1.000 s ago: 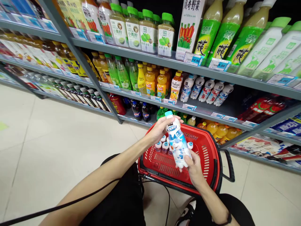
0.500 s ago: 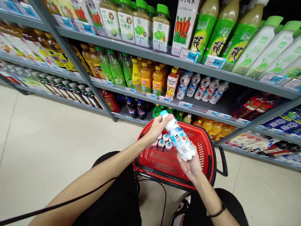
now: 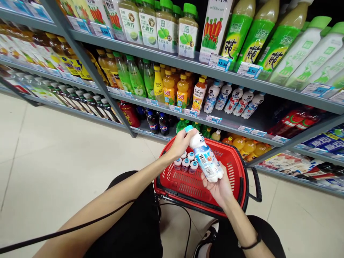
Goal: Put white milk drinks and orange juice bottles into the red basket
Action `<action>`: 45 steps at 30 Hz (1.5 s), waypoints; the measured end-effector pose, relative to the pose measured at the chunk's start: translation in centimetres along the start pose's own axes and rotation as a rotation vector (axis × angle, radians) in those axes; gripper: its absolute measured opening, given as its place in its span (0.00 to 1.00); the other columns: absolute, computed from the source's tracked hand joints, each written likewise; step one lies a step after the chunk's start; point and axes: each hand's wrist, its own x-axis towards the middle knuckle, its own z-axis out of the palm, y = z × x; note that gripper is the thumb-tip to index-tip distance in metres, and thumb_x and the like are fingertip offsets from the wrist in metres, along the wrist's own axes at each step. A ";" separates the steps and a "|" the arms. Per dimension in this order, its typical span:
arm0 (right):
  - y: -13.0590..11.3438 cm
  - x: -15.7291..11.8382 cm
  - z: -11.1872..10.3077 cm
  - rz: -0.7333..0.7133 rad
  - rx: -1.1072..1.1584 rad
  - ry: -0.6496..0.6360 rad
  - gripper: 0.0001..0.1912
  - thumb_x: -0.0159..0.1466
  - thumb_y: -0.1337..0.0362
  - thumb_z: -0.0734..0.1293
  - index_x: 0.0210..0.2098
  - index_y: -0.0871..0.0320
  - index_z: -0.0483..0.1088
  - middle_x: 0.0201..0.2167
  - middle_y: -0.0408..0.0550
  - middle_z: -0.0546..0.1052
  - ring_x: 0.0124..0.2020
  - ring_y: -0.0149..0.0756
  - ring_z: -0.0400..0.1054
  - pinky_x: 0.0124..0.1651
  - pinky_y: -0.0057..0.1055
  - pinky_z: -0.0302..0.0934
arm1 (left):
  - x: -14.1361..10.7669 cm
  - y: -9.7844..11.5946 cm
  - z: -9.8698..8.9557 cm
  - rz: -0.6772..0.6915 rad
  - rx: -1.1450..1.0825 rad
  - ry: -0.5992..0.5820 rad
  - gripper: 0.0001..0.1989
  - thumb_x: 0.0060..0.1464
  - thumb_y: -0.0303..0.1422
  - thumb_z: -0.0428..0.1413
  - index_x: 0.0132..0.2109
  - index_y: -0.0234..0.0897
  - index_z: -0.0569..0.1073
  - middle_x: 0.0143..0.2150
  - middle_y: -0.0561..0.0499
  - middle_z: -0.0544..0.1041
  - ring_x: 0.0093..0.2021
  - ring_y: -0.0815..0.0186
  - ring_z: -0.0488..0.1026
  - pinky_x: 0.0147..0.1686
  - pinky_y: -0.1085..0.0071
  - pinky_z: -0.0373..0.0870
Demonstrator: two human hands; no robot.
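1. A white plastic bottle [image 3: 205, 157] with a blue cap hangs tilted above the red basket [image 3: 185, 204], cap to the far left, base to the near right.
2. The left hand's [image 3: 182, 144] grip pinches the bottle's neck just below the cap.
3. The right hand's [image 3: 220, 188] fingers curl around its base from below.
4. The label turned upward is blue and white and carries a barcode; its small print is too fine to read.
5. Blue-capped small bottles [image 3: 185, 165] stand grouped in the basket's left part.
6. On the middle shelf [image 3: 229, 124], orange bottles [image 3: 182, 91] read "Qoo"; just right, a juice bottle [image 3: 199, 94] reads "Tropicana".
7. Above, price tags show "12.50" [image 3: 220, 62] and "5.50" [image 3: 249, 70].
8. Dark bottles [image 3: 152, 122] low on the left bear Pepsi labels.
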 end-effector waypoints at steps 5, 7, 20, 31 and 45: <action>0.4 -0.1 0.0 -0.261 -0.182 0.064 0.26 0.66 0.45 0.74 0.50 0.61 0.77 0.45 0.57 0.82 0.41 0.43 0.79 0.43 0.37 0.77 | 0.7 -0.2 -0.8 0.032 -0.022 -0.034 0.30 0.59 0.60 0.55 0.39 0.32 0.76 0.32 0.48 0.78 0.32 0.65 0.73 0.33 0.73 0.67; 0.7 -0.1 -0.2 -0.401 -0.281 0.140 0.27 0.61 0.50 0.79 0.54 0.58 0.75 0.52 0.55 0.81 0.50 0.45 0.77 0.53 0.40 0.75 | 0.8 -0.2 -1.1 0.051 -0.016 -0.037 0.31 0.60 0.60 0.54 0.39 0.32 0.77 0.32 0.48 0.78 0.32 0.65 0.72 0.34 0.73 0.68; -2.7 -0.8 -2.6 -1.524 -1.425 0.201 0.41 0.63 0.68 0.79 0.72 0.53 0.62 0.55 0.59 0.75 0.55 0.53 0.74 0.53 0.52 0.77 | 0.5 0.6 -0.7 -0.291 -0.239 0.002 0.35 0.47 0.64 0.59 0.40 0.33 0.78 0.30 0.49 0.77 0.26 0.67 0.70 0.23 0.74 0.64; -2.8 -1.0 -2.8 -1.483 -1.418 0.121 0.38 0.64 0.70 0.78 0.70 0.49 0.65 0.58 0.59 0.73 0.58 0.54 0.73 0.55 0.55 0.76 | 0.2 1.0 -0.6 -0.209 -0.390 -0.016 0.25 0.47 0.54 0.64 0.34 0.33 0.79 0.34 0.47 0.80 0.30 0.68 0.72 0.24 0.76 0.62; -1.8 -0.6 -0.3 -0.375 -0.279 0.141 0.28 0.68 0.40 0.68 0.53 0.58 0.72 0.33 0.52 0.82 0.22 0.38 0.73 0.17 0.28 0.64 | -0.4 1.8 -0.5 -0.136 -0.365 -0.132 0.25 0.49 0.53 0.68 0.41 0.35 0.80 0.28 0.51 0.75 0.21 0.78 0.48 0.18 0.78 0.47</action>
